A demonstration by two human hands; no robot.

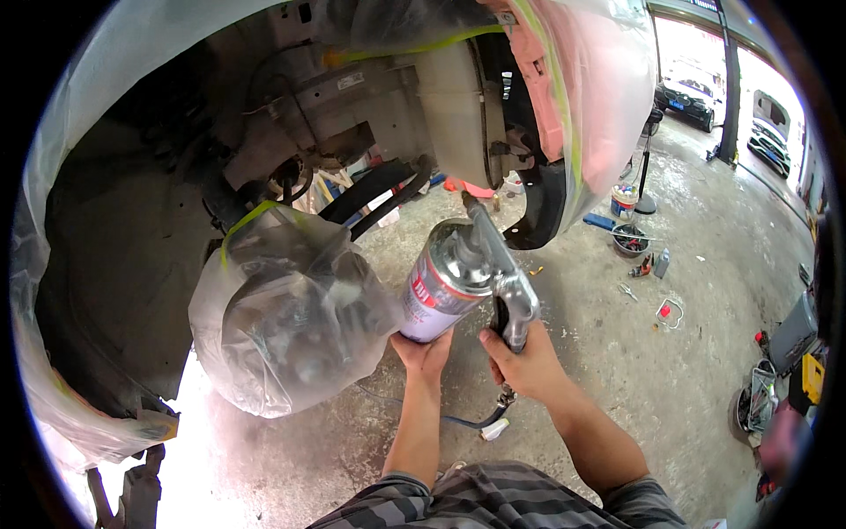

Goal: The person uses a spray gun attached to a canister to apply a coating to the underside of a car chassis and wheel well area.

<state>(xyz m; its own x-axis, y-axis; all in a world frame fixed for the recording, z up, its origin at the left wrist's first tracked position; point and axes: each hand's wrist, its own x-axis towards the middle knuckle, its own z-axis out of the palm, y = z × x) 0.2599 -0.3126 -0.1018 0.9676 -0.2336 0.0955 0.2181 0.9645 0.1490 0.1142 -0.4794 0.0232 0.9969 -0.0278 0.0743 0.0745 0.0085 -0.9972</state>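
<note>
A metal spray gun [499, 257] with a can [434, 298] fixed to it is held out in front of me. The can has a white and red label and tilts in my grip. My right hand [527, 366] wraps round the gun's handle; an air hose [471, 423] hangs from its lower end. My left hand [421, 351] supports the can from below, with part of its fingers hidden behind it. The nozzle points away, toward the open wheel well [291, 115] of a car. Close to the can's left is a wheel hub wrapped in clear plastic [291, 326].
Plastic film [608, 97] with yellow-green tape covers the body panels around the wheel well. On the concrete floor at right lie a bowl of tools [631, 240], a bucket [624, 201], a bottle [662, 263] and a red clip. Bins and tools line the far right. Two cars stand outside.
</note>
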